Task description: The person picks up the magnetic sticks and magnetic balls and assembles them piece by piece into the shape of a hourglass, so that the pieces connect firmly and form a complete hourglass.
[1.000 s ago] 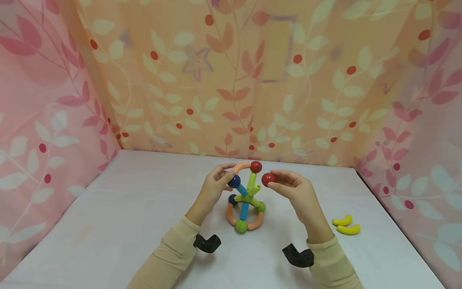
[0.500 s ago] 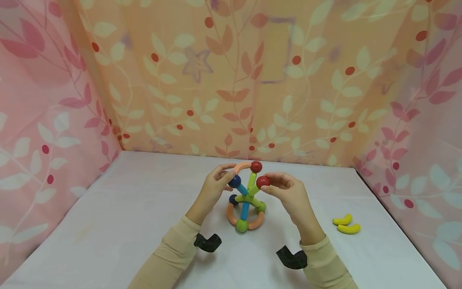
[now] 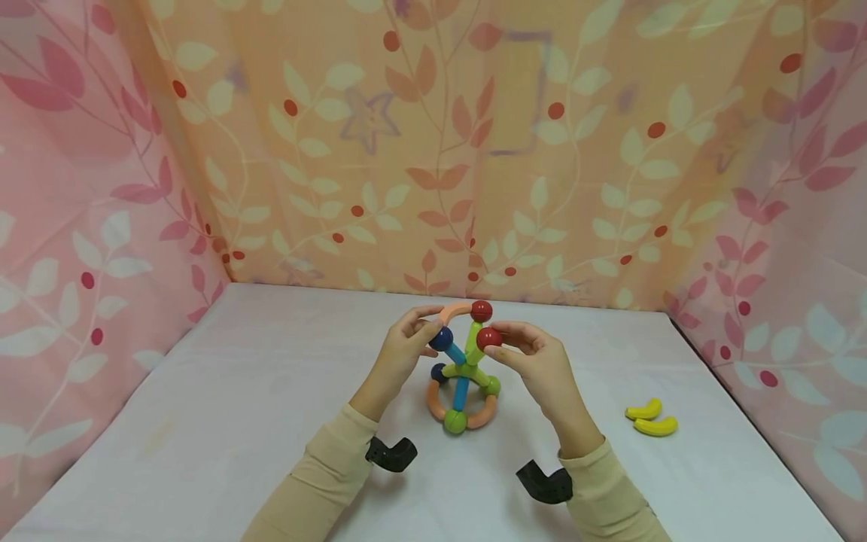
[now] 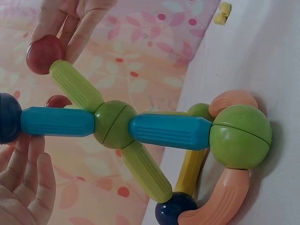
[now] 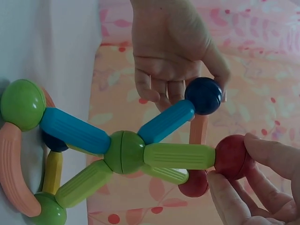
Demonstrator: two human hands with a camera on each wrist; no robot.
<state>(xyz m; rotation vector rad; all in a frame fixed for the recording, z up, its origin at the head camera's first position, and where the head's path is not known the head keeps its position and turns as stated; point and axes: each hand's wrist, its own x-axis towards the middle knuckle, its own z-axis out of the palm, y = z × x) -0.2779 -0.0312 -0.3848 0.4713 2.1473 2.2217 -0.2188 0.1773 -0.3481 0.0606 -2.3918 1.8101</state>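
Note:
A toy of magnetic balls and rods stands on the white table, its central green ball (image 4: 115,124) joining blue and green rods. My right hand (image 3: 544,369) pinches a red ball (image 5: 233,157) between thumb and fingers. That ball touches the free end of a light green rod (image 5: 180,156). On the other side, my left hand (image 3: 400,354) holds the dark blue ball (image 5: 203,95) atop a blue rod (image 5: 166,122). A second red ball (image 3: 482,311) sits behind, at the end of an orange curved rod (image 3: 455,309). Below, green balls and orange curved rods form a ring-like base.
Two yellow curved pieces (image 3: 655,427) lie on the white table (image 3: 237,406), right of my right forearm. Patterned cloth (image 3: 433,150) hangs behind the table and along both sides. Black curved wrist mounts (image 3: 545,482) jut inward from both sleeves.
My right hand has moved left, bringing the red ball from beside the toy onto the end of the light green rod. The left hand stays at the blue ball.

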